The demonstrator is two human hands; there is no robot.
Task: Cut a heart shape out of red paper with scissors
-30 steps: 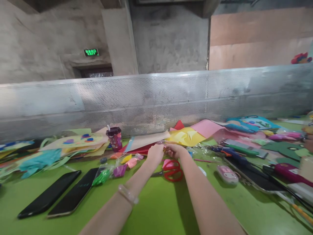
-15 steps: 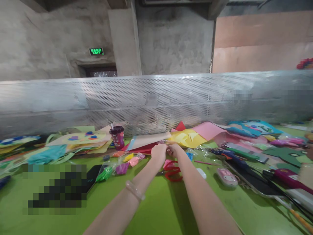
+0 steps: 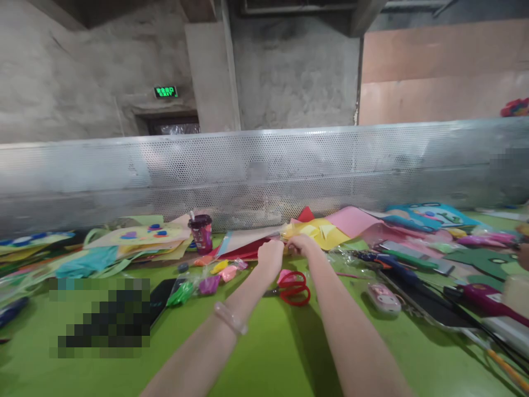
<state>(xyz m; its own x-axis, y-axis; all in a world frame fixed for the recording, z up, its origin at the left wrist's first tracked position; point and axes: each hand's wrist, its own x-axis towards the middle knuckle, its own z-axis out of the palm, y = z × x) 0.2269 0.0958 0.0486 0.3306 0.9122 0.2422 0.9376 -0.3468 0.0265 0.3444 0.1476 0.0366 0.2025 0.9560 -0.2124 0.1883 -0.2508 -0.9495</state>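
Note:
My left hand (image 3: 270,257) is a closed fist over the front of the red paper (image 3: 243,251); whatever it grips is hidden behind the knuckles. Just to its right, my right hand (image 3: 305,246) has its fingers curled together near the yellow paper (image 3: 320,232), a small gap from the left one. What those fingers pinch, if anything, is too small to tell. Below and between the forearms lie red-handled scissors (image 3: 294,288), with a pink packet (image 3: 284,274) by their handles.
A purple drink cup (image 3: 201,236) with a straw stands left. Small coloured clay packets (image 3: 209,284), a dark phone (image 3: 162,298) and stacked paper crafts (image 3: 140,236) lie on that side. On the right are a pink case (image 3: 383,299), a black tablet (image 3: 425,300) and cables. A perforated metal screen (image 3: 256,171) stands behind.
My right hand has moved slightly right and up, away from my left, widening the gap between them. My left hand stays closed in nearly the same place. The view has shifted a little.

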